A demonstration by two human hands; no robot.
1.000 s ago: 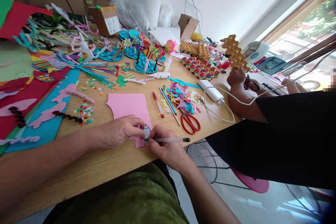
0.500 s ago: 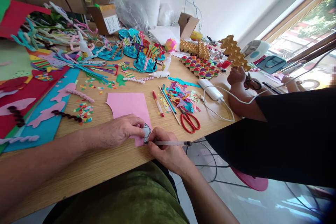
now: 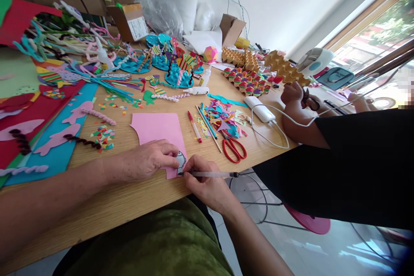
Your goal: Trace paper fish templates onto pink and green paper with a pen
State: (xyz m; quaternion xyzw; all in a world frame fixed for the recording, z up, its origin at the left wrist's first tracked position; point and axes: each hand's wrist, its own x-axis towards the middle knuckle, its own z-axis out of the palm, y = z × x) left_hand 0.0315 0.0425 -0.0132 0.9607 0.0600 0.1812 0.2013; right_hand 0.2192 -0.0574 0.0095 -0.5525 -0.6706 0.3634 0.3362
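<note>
A sheet of pink paper [image 3: 158, 128] lies near the table's front edge, with a small white paper cutout [image 3: 181, 161] with black outlines at its lower right. Curled fingers of my left hand [image 3: 155, 159] press the cutout flat against the pink sheet. In my right hand [image 3: 202, 181] is a pen [image 3: 215, 174] with a clear barrel, gripped close to its tip. The tip meets the cutout's lower edge, partly hidden by my fingers. Red-handled scissors [image 3: 234, 150] rest to the right, and a red pen [image 3: 194, 127] lies beyond the hands.
Colourful paper scraps [image 3: 223, 116] and a white power bank [image 3: 260, 110] with a cable lie to the right. Glue bottles [image 3: 198, 90], blue fish crafts [image 3: 179, 78] and pipe cleaners are farther back. At right, a co-worker's hand [image 3: 293, 97] holds a brown egg tray [image 3: 284, 69].
My right hand and the pen shift slightly along the cutout's edge; my left hand stays in place. The co-worker's egg tray has tipped lower.
</note>
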